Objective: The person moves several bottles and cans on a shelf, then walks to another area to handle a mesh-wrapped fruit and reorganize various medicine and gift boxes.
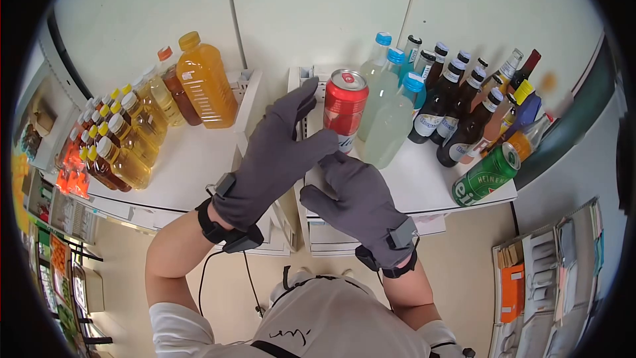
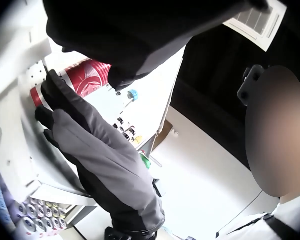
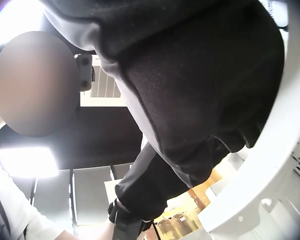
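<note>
A red can (image 1: 346,103) with a silver top stands on the white right-hand counter, its lower part overlapped by the gloved left hand's thumb. The left hand (image 1: 271,159), in a dark grey glove, reaches up beside the can with fingers extended and thumb pointing toward it. Lower down, my gloved right hand (image 1: 364,205) lies just in front of the can. Its fingertips are partly hidden behind the left thumb in the head view. From the left wrist, the right hand's (image 2: 105,155) fingers look fairly straight near the can's (image 2: 90,77) base.
Pale bottles with blue caps (image 1: 392,126) stand right of the can, then several dark beer bottles (image 1: 434,109). A green can (image 1: 487,176) leans near the front edge. Left counter holds a large orange juice bottle (image 1: 204,86) and small yellow-capped bottles (image 1: 124,152). A gap divides the counters.
</note>
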A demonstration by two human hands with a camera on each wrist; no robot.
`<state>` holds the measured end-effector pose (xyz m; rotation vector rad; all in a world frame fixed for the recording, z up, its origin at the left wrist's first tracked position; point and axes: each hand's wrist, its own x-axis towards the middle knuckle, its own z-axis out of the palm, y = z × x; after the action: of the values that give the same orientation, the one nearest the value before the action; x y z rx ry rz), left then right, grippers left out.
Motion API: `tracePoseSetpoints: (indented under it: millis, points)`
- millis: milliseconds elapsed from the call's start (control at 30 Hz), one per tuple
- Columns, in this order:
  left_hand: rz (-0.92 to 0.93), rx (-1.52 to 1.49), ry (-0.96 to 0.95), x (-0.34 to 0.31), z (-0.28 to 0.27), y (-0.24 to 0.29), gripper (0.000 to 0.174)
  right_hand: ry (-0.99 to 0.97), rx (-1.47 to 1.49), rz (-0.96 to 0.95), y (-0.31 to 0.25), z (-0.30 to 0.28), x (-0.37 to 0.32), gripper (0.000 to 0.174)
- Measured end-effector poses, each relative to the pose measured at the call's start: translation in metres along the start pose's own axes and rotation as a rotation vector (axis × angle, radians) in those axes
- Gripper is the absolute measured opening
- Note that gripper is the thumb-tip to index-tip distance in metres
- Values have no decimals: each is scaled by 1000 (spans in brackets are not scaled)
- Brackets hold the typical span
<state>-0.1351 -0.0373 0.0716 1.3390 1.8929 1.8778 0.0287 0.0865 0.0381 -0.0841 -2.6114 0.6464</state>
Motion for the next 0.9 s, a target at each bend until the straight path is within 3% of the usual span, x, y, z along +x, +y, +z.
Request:
tracePoseSetpoints:
  millis: [67, 100, 200, 233, 333, 500, 600, 900]
  points:
    - [16, 208, -56, -5, -7, 16, 64, -54, -11, 39, -4, -4, 2, 60]
    - [16, 211, -54, -8, -10, 13, 64, -54, -9, 37, -4, -7, 1, 60]
    - [196, 433, -213, -13, -18, -4, 29, 16, 101, -76, 2, -19, -12, 59]
    - [195, 438, -205, -14, -15, -2, 29, 13, 103, -84, 4, -26, -16, 59]
    - [532, 607, -270, -17, 8, 3, 14, -6, 226, -128, 13, -50, -36, 63]
    - [452, 688, -307, -6, 31, 3, 17, -59, 320, -64, 31, -69, -69, 61]
    - [331, 754, -321, 7, 38, -6, 16, -14, 297, -229, 39, -78, -84, 63]
    - [368, 823, -218, 25, 35, -18, 19, -141, 299, -264, 39, -110, -100, 65]
